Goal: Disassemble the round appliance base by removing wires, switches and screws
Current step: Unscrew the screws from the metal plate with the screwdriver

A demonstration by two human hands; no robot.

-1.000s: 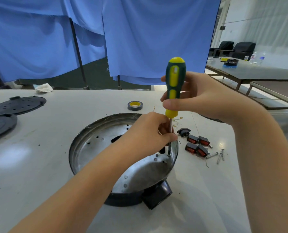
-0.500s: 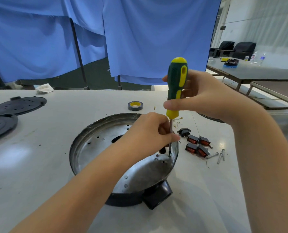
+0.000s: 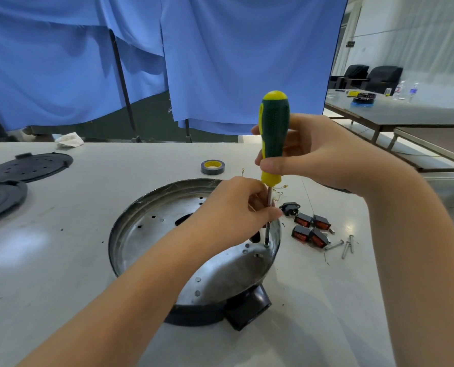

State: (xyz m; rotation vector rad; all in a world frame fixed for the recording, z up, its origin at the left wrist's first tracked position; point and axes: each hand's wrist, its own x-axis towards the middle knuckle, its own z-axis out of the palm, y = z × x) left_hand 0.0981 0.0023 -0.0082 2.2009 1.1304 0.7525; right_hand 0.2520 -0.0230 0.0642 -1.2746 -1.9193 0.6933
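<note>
Head view: round appliance base point(image 3: 167, 234) on bench point(image 3: 88, 260).
Right grip point(image 3: 323, 152): holding screwdriver point(image 3: 273, 133) handle.
Left grip point(image 3: 233, 210): pinching its shaft.

I look down on a pale work table point(image 3: 61, 260) whose glossy top fills the lower half of my view and carries a soft reflection of light at nine o'clock. Beyond its far edge, from ten to one o'clock, blue cloth sheets point(image 3: 233, 62) hang in folds over dark upright poles point(image 3: 121, 83), with a darker gap beneath their hems. At two o'clock the room opens to white walls point(image 3: 419, 35) and a long dark table point(image 3: 405, 115) on metal legs, with two black armchairs point(image 3: 368, 75) behind it. A lower bench point(image 3: 437, 139) sits just in front of that table, at three o'clock.
</note>
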